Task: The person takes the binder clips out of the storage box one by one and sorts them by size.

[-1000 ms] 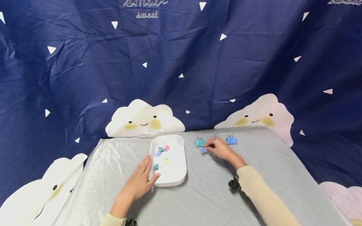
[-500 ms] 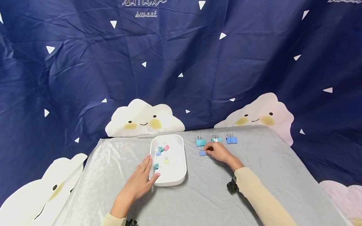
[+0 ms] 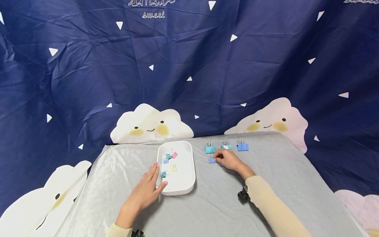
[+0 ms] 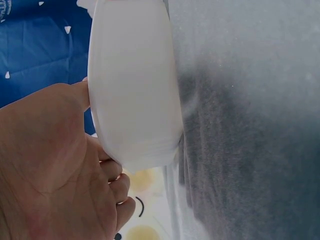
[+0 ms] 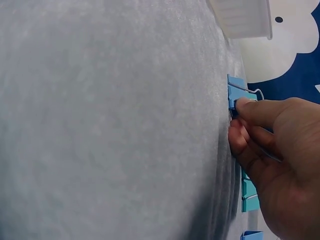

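In the head view my right hand (image 3: 230, 159) pinches a small blue binder clip (image 3: 211, 160) low over the grey cloth. The right wrist view shows thumb and fingertips at one end of this blue clip (image 5: 236, 89), covering part of it. Just behind it stands a larger teal binder clip (image 3: 210, 150). My left hand (image 3: 144, 189) rests along the left rim of a white tray (image 3: 187, 187), fingers extended and thumb over the edge. Inside the tray lie small binder clips: a pink one (image 3: 174, 154), a yellow one (image 3: 174, 169) and several blue or teal ones.
Right of the teal clip, another teal binder clip (image 3: 226, 146) and a larger blue binder clip (image 3: 242, 147) stand in a row near the table's back edge. A dark blue curtain (image 3: 189, 59) with clouds hangs behind the grey tablecloth (image 3: 207, 210).
My right hand has drawn slightly toward me with the small blue clip, now in front of the left teal clip, uncovering the middle teal clip. The left hand has stayed on the tray.
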### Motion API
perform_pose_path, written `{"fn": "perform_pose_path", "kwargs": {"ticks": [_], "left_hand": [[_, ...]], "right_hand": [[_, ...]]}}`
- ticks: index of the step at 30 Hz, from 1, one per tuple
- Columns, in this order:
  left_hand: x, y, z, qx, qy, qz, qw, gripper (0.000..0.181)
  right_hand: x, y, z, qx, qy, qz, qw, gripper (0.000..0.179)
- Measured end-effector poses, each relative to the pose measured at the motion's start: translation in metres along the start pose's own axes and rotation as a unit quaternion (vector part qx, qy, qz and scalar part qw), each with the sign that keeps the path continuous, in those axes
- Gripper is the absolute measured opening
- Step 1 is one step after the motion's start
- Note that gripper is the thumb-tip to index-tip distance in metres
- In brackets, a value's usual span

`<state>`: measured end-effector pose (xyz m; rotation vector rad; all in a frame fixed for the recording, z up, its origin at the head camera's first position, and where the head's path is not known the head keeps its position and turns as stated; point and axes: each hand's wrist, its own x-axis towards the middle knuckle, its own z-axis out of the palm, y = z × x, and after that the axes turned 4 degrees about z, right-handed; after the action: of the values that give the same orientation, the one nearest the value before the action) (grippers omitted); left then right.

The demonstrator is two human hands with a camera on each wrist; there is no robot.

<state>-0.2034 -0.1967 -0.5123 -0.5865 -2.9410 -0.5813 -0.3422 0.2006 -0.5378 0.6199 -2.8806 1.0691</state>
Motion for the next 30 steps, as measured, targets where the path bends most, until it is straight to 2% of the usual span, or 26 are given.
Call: {"fn": "perform_pose_path", "kwargs": {"ticks": [7,19,26,30], "left_hand": [[-0.0006,0.002,-0.0019,-0.004,-0.002,-0.001,1.0,0.086],[-0.0033,0.0028,0.0,-0.001,0.03,0.025,0.9992,0.083],[-0.0015,0.0039,-0.0034,-0.001,-0.001,0.001,1.0,0.084],[-0.0012,0.0043,-0.0046,0.003,-0.006,-0.001,1.0,0.085]], "right_hand": [[-0.0022,0.0,-0.0035,0.026,-0.011,-0.007,0.9996,0.01],[-0.0011,-0.0008,-0.0015,-0.001,-0.016,-0.003,0.9999,0.008],[-0.0013,-0.0015,-0.0027,0.011,-0.019,-0.001,0.9998,0.009],[-0.0014,-0.0005,-0.0037,0.022,-0.02,0.006,0.9996,0.011]]}}
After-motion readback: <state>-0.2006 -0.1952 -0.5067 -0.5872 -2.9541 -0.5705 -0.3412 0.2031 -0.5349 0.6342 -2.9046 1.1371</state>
